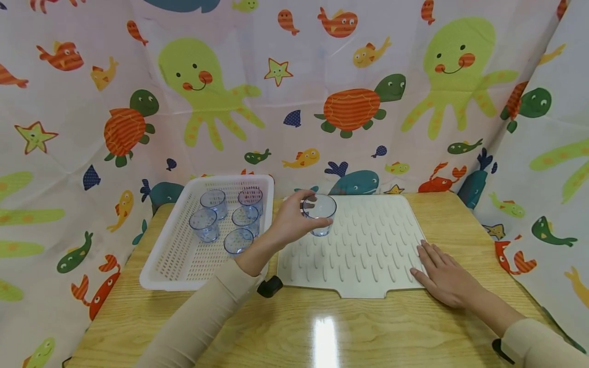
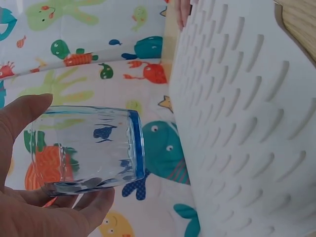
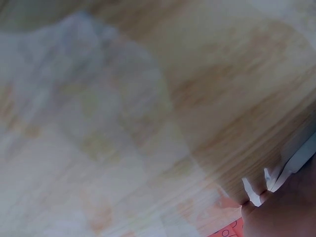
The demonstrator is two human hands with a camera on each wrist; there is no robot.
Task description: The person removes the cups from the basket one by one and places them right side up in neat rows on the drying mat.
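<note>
Head view: the left hand [image 1: 294,219] holds a clear, blue-tinted glass tumbler [image 1: 320,210] between thumb and fingers, above a white, ridged drying board [image 1: 368,245]; the right hand [image 1: 445,276] lies flat at its edge. Lowering it level, base first, seems wise. No writing is legible.

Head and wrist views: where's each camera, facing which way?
Head: on the head, facing forward and down at basket and mat; left hand, right hand, sleeves show.
Left wrist: on that wrist, facing glass and mat; left hand and right fingertips show.
Right wrist: on that wrist, facing table; part of right hand shows.
Head and left wrist share glass and mat.
</note>
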